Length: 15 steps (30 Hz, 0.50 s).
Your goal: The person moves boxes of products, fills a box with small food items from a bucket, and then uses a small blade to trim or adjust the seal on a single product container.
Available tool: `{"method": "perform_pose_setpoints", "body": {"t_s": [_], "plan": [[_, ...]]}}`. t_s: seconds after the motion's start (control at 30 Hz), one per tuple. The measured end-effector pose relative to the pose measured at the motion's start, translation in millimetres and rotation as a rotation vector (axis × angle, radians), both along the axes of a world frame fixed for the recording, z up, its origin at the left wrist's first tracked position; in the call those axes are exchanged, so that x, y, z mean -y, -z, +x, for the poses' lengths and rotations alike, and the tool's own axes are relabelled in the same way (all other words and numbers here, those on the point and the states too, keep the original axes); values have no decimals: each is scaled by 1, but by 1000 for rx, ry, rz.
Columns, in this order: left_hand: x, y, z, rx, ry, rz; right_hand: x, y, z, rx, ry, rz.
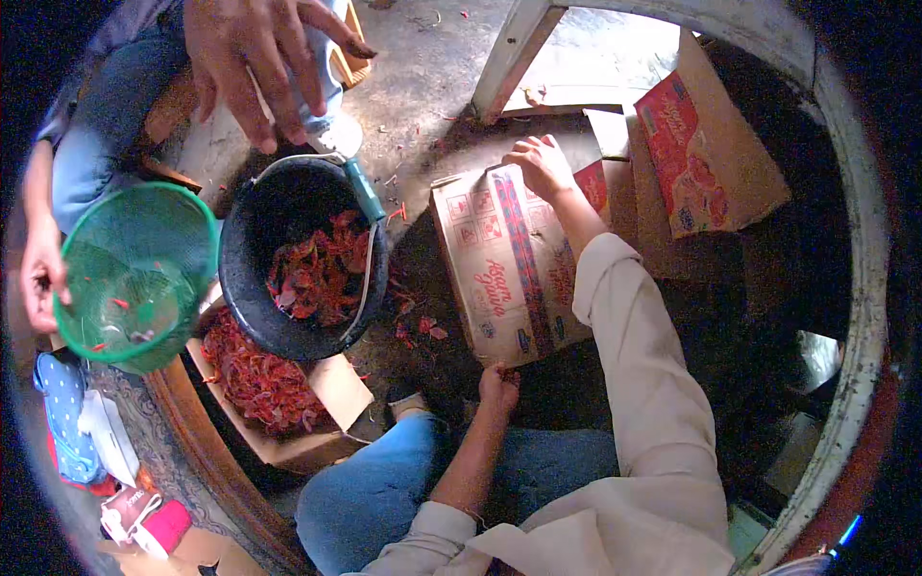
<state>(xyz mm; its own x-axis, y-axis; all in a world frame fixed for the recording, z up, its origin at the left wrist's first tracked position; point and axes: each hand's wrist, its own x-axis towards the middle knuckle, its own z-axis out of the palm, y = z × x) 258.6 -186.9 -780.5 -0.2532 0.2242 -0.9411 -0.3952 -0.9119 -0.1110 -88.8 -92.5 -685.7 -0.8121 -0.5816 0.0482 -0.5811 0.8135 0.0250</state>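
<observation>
A flat-looking brown cardboard carton with red print and a dark tape strip lies tilted in front of me. At its near edge my left hand is closed round the corner, the fingertips partly hidden. My right hand grips the far edge, with its fingers bent over the cardboard. Left of the carton stands a black bucket holding dried red, petal-like pieces. Below the bucket, an open cardboard box is filled with more of these red pieces.
Across from me, another person's hand hovers over the bucket; their other hand holds a green mesh basket. Folded cardboard leans at the right, beside a pale worn frame. Red scraps litter the floor. A dotted blue pouch lies lower left.
</observation>
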Motion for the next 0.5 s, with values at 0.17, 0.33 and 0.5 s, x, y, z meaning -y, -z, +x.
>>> {"method": "perform_pose_setpoints", "body": {"t_s": [0.17, 0.33, 0.5], "plan": [[2, -2, -3, -9, -3, 35, -6, 4, -3, -14, -30, 78], [0, -11, -6, 17, -43, 28, -18, 4, -4, 18, 3, 78], [5, -6, -6, 20, -58, 111, -20, -1, -6, -15, -37, 60]]}}
